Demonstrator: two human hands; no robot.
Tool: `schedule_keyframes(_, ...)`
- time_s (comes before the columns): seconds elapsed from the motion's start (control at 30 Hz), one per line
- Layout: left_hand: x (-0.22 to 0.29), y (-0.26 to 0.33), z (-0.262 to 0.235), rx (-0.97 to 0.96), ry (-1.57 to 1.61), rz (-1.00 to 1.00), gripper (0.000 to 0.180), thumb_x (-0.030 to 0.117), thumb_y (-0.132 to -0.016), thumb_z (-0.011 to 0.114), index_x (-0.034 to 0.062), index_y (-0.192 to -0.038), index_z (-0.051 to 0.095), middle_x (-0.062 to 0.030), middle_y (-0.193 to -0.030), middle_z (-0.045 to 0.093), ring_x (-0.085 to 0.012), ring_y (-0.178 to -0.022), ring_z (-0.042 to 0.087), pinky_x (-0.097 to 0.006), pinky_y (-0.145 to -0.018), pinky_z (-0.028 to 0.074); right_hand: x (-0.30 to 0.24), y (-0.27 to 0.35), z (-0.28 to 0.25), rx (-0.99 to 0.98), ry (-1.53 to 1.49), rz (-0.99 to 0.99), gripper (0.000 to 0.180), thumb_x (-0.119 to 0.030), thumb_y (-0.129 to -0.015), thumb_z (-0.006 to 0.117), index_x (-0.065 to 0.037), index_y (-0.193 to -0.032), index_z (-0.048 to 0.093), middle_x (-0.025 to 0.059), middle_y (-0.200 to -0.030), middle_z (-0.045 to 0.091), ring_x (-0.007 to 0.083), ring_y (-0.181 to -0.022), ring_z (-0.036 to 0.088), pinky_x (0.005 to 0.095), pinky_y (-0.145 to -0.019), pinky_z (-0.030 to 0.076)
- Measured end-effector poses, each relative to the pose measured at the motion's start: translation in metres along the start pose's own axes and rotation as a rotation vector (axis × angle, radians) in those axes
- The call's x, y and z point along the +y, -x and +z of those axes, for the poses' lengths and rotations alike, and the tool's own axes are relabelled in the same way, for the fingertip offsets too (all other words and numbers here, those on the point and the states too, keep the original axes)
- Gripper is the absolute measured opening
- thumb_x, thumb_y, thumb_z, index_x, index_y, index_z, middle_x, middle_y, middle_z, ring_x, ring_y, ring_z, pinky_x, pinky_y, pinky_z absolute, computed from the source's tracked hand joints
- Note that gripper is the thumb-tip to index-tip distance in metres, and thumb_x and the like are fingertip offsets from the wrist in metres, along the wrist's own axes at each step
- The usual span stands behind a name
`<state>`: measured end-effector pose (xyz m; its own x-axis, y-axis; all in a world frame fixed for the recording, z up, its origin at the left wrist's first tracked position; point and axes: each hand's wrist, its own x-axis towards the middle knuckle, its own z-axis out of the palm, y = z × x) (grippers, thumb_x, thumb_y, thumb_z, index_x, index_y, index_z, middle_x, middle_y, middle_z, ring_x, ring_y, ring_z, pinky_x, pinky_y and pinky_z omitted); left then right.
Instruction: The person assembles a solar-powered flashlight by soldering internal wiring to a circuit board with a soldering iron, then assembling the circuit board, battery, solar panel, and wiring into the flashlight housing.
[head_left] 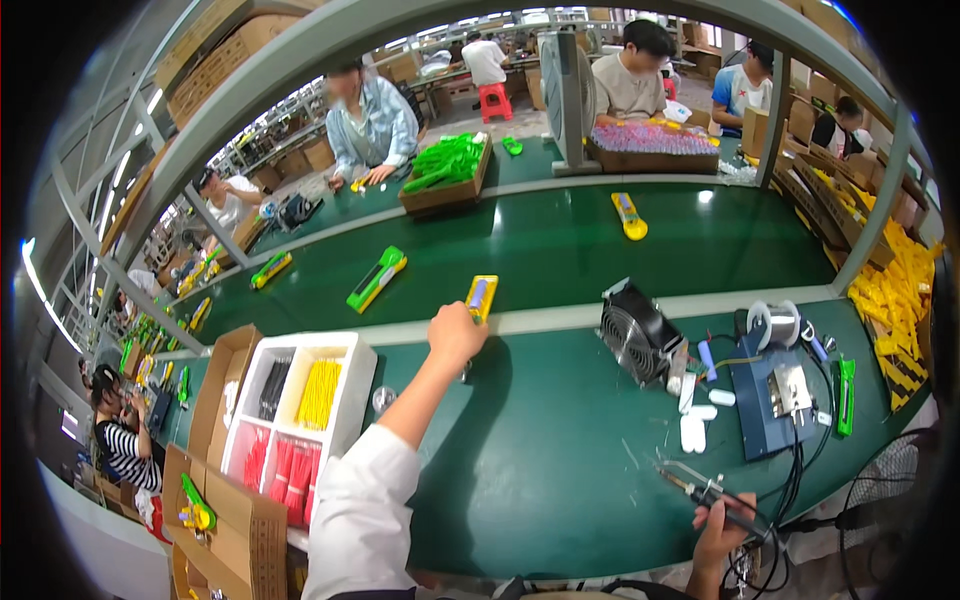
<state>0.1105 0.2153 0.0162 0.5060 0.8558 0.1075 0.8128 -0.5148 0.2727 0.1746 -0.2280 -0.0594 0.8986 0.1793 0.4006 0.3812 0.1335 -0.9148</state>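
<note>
My left hand (456, 336) reaches out to the border between the bench and the conveyor belt. Its fingers are closed on the near end of a yellow plastic housing (483, 291) with a purple cylindrical cell in it. At the lower right, my right hand (722, 528) is wrapped round the dark handle of a soldering iron (708, 494). The iron's metal tip points up and left, above the green bench top (540, 470). A thin metal guide runs alongside that tip.
At left, a white foam box (352, 400) holds black, yellow and red wires beside open cardboard boxes (232, 530). A fan (636, 330), solder spool (773, 325) and blue soldering station (752, 400) stand at right. Green housings (377, 280) lie on the belt (540, 240); co-workers sit beyond.
</note>
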Motion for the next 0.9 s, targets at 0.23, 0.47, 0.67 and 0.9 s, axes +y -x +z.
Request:
schedule_keyframes(0.23, 0.004, -0.146, 0.064, 0.118, 0.004, -0.074, 0.031, 0.024, -0.071, 0.071, 0.0011, -0.091, 0.065, -0.0184, -0.091, 0.067, -0.0349, -0.085, 0.066, -0.04, -0.073, 0.054, 0.042, 0.04, -0.018, 0.177, 0.007, 0.158, 0.023, -0.013, -0.09, 0.053, 0.003, -0.104, 0.044, 0.0099, -0.077, 0.051, 0.0107, -0.051, 0.049, 0.0229, -0.048, 0.044)
schedule_keyframes(0.47, 0.114, -0.143, 0.064, 0.282, 0.193, 0.492, 0.035, 0.024, -0.074, 0.069, 0.0099, -0.105, 0.062, -0.0134, -0.112, 0.059, -0.0353, -0.109, 0.052, -0.047, -0.092, 0.042, -0.005, 0.011, 0.0, 0.108, 0.228, 0.163, 0.034, -0.03, -0.086, 0.062, 0.003, -0.091, 0.053, 0.0113, -0.066, 0.06, 0.0152, -0.055, 0.053, 0.0303, -0.053, 0.043)
schedule_keyframes(0.67, 0.206, -0.172, 0.161, -0.122, 0.335, 0.656, 0.044, 0.041, -0.086, 0.053, 0.0194, -0.124, 0.056, -0.0114, -0.122, 0.055, -0.0354, -0.111, 0.049, -0.05, -0.089, 0.043, 0.005, 0.014, -0.006, 0.178, 0.15, 0.196, 0.032, -0.028, -0.087, 0.063, 0.001, -0.086, 0.05, 0.0107, -0.061, 0.056, 0.0132, -0.05, 0.048, 0.0283, -0.046, 0.039)
schedule_keyframes(0.9, 0.195, -0.169, 0.148, 0.085, 0.442, 0.466, 0.02, 0.016, -0.083, 0.058, -0.0012, -0.082, 0.067, -0.0196, -0.081, 0.066, -0.0373, -0.08, 0.064, -0.048, -0.068, 0.052, 0.006, -0.003, 0.012, 0.226, 0.117, 0.179, 0.032, -0.027, -0.086, 0.064, 0.001, -0.087, 0.049, 0.0109, -0.061, 0.055, 0.0136, -0.048, 0.048, 0.0282, -0.045, 0.039)
